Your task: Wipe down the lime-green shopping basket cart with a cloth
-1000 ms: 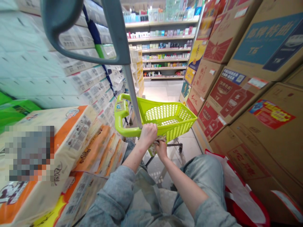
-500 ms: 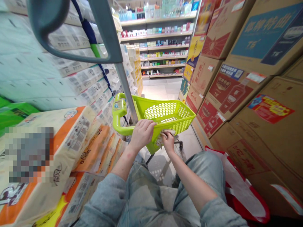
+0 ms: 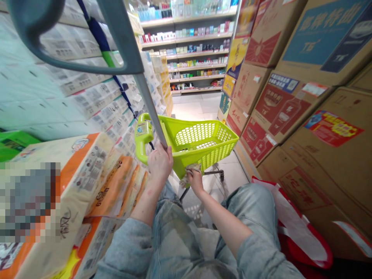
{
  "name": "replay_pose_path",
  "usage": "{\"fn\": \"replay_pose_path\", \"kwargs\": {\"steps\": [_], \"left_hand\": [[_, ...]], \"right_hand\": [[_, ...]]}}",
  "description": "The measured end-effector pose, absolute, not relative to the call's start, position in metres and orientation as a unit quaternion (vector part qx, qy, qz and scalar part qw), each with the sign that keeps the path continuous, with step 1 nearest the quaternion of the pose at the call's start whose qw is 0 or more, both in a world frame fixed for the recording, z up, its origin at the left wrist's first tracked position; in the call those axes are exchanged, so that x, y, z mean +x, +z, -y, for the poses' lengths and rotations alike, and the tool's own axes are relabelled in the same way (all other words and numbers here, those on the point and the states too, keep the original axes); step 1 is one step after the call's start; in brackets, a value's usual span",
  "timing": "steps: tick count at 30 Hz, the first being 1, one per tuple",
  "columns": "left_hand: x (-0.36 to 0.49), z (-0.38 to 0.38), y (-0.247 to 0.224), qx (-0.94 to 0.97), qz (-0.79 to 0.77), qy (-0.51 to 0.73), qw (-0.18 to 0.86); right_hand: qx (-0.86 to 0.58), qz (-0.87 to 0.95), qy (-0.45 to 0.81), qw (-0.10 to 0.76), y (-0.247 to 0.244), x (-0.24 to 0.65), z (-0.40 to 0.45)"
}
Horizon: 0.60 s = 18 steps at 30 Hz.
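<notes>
A lime-green shopping cart [image 3: 186,159] with a perforated basket stands in front of my knees. My left hand [image 3: 161,161] is closed at the cart's near corner, where the green handle [image 3: 142,149] meets the basket; its fingers cover the lower end of a grey pole [image 3: 151,104]. In my right hand [image 3: 195,181] is a crumpled, pale patterned cloth [image 3: 185,180], pinched and pressed against the basket's near side wall below the rim. A large grey plastic grip [image 3: 116,69] tops the pole, close to the camera.
Cardboard cartons [image 3: 290,104] are stacked along the right. Wrapped tissue packs [image 3: 99,166] pile up at the left. A red and white bag [image 3: 302,228] lies beside my right leg. Stocked shelves [image 3: 188,54] stand beyond the tiled floor [image 3: 200,104].
My left hand has slid left along the cart, from the basket rim to the corner by the pole. The right hand has moved the cloth left and slightly down the side wall.
</notes>
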<state>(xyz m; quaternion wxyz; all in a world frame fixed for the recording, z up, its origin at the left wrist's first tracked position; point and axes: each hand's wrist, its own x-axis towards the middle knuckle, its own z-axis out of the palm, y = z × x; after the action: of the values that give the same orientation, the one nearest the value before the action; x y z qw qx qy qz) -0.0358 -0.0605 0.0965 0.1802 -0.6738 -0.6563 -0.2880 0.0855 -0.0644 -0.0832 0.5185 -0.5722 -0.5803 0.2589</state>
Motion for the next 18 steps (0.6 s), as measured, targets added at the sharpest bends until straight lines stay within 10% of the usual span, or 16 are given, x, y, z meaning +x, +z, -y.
{"fn": "replay_pose_path", "kwargs": {"steps": [18], "left_hand": [[-0.02,0.06,0.096,-0.693,0.645,-0.251,0.204]], "right_hand": [[-0.591,0.418,0.34,0.6,-0.114,0.123,0.027]]}}
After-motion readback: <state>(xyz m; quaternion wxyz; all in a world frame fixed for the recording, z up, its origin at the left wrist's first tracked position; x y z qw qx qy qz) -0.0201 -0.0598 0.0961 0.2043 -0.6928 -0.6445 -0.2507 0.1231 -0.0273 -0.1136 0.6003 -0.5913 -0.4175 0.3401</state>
